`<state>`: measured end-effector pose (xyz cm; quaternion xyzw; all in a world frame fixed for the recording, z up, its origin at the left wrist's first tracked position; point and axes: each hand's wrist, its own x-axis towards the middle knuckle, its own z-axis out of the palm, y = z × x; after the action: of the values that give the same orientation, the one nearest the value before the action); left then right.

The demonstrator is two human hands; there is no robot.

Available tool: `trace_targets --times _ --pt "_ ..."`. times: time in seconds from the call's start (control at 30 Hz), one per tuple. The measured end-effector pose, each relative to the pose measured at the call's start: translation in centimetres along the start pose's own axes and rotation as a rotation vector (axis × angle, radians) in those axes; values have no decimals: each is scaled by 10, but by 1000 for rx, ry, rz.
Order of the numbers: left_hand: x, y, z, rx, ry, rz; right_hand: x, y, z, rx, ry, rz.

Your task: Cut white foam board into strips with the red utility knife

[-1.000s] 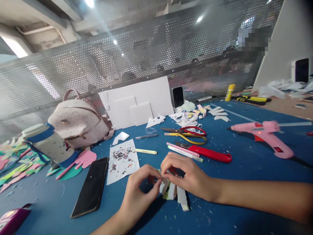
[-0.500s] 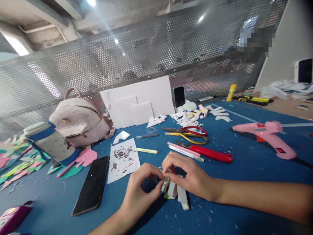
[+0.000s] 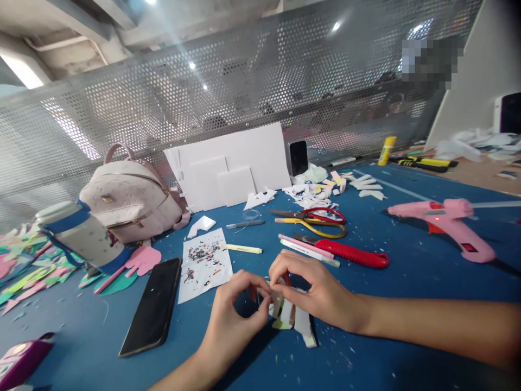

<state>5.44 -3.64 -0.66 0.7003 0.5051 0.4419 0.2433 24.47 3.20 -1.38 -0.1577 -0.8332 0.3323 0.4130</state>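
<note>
Thumb and fingertips of my left hand (image 3: 234,312) are pinched together at the left edge of a small bunch of white and pale-green foam strips (image 3: 303,326). My right hand (image 3: 321,290) pinches the top of the same bunch, its fingertips almost touching the left ones. The strips fan downward below my right hand, just over the table; their upper ends are hidden by my fingers. Beyond my hands lie several pens (image 3: 305,250), a red-handled cutter knife (image 3: 354,253) and scissors (image 3: 319,217). White paper (image 3: 191,293) with tiny colourful bits lies to the left.
A black phone (image 3: 152,309), a tumbler (image 3: 83,233) and a pink backpack (image 3: 130,195) stand at left. A pink glue gun (image 3: 459,228) lies at right, its red light lit. White boards (image 3: 244,146) lean on the mesh panel; foam scraps (image 3: 311,198) lie before them.
The view has shifted very slightly. Both hands keep nearly the same pinching pose on the foam strips, with only tiny finger movement.
</note>
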Motion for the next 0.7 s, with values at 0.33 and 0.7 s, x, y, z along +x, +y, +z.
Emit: trace_targets --times 0.33,0.7 --pt "0 2 0 3 -4 -10 1 0 0 10 -12 -10" --pt "1 0 0 1 -16 -17 1 0 0 33 -4 9"
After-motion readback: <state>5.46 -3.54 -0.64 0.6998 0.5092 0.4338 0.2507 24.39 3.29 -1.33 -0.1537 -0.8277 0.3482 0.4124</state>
